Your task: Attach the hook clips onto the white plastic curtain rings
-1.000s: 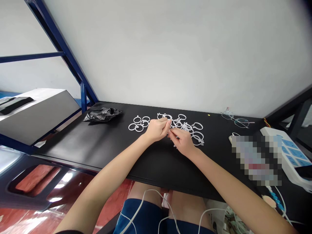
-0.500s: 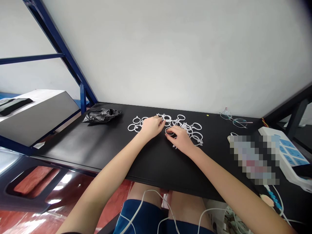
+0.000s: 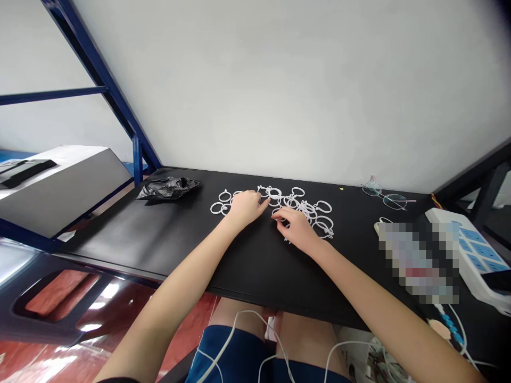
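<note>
Hands meet over the middle of the black tabletop [image 3: 167, 250], toward its far edge. The right hand [image 3: 298, 230] curls loosely, fingertips pinching at a white ring [image 3: 278, 214] at the near rim of the ring pile [image 3: 307, 208]. The left hand [image 3: 243, 206] lies half open, fingers stretched to touch the rings beside it. These rings look light, thin, stiff plastic, apt to tangle and skid; best pinched on the rim. Farther left lies a crumpled black bag [image 3: 167, 187]; glasses [image 3: 385, 194] sit near the far right corner.
</note>
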`<state>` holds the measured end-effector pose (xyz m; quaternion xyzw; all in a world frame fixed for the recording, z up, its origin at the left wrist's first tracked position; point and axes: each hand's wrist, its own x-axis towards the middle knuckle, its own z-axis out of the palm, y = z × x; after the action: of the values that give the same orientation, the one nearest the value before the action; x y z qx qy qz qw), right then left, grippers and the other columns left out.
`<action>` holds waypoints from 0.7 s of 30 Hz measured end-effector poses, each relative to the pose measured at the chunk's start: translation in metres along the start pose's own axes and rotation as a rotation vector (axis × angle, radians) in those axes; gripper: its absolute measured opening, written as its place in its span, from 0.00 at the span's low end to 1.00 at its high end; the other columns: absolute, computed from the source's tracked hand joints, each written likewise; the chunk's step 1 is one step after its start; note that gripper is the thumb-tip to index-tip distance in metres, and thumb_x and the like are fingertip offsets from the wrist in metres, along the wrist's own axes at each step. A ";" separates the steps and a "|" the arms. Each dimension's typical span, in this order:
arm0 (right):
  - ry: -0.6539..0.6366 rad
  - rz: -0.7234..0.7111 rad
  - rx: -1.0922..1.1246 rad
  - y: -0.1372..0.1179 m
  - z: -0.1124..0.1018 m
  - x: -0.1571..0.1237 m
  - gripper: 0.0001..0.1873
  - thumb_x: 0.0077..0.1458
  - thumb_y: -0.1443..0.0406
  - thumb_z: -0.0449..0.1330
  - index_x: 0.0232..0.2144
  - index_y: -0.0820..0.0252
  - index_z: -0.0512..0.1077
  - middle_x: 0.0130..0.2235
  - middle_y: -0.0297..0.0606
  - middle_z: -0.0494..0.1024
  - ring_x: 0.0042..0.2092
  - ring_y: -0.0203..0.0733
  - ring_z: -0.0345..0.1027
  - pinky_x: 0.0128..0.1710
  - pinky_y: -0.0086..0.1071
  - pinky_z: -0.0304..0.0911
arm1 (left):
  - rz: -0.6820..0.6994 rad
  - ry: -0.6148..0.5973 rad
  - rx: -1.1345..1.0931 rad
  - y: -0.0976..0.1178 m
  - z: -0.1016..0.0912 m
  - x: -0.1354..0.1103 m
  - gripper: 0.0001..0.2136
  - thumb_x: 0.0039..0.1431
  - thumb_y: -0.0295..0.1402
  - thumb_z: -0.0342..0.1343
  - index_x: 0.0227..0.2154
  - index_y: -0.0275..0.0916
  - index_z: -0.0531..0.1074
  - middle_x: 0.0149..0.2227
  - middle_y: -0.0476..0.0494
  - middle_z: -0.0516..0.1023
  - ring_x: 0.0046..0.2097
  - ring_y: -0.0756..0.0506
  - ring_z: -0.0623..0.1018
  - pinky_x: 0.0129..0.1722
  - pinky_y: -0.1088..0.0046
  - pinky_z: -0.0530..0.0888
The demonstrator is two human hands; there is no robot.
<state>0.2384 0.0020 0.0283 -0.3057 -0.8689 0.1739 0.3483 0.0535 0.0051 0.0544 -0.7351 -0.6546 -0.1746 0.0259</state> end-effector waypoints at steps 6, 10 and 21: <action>-0.002 -0.017 -0.005 -0.002 -0.001 0.000 0.14 0.48 0.79 0.52 0.31 0.58 0.72 0.31 0.36 0.74 0.33 0.40 0.69 0.33 0.34 0.67 | 0.000 -0.067 0.025 -0.001 0.001 0.000 0.18 0.61 0.45 0.49 0.26 0.36 0.73 0.32 0.39 0.77 0.36 0.43 0.77 0.32 0.72 0.67; -0.005 0.008 -0.014 -0.002 -0.001 0.000 0.14 0.48 0.78 0.52 0.31 0.59 0.71 0.31 0.37 0.73 0.34 0.40 0.69 0.34 0.35 0.67 | 0.000 -0.084 0.039 -0.002 0.001 -0.001 0.17 0.61 0.45 0.50 0.27 0.36 0.73 0.33 0.39 0.77 0.37 0.42 0.76 0.32 0.72 0.68; 0.008 0.054 0.001 -0.002 -0.001 0.000 0.13 0.47 0.78 0.53 0.32 0.59 0.72 0.32 0.37 0.73 0.33 0.39 0.70 0.36 0.35 0.68 | 0.011 -0.129 0.067 -0.003 0.002 -0.001 0.15 0.60 0.44 0.52 0.31 0.36 0.72 0.36 0.39 0.76 0.40 0.41 0.76 0.35 0.71 0.70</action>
<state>0.2385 0.0010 0.0304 -0.3296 -0.8588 0.1825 0.3472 0.0515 0.0051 0.0512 -0.7472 -0.6562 -0.1048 0.0090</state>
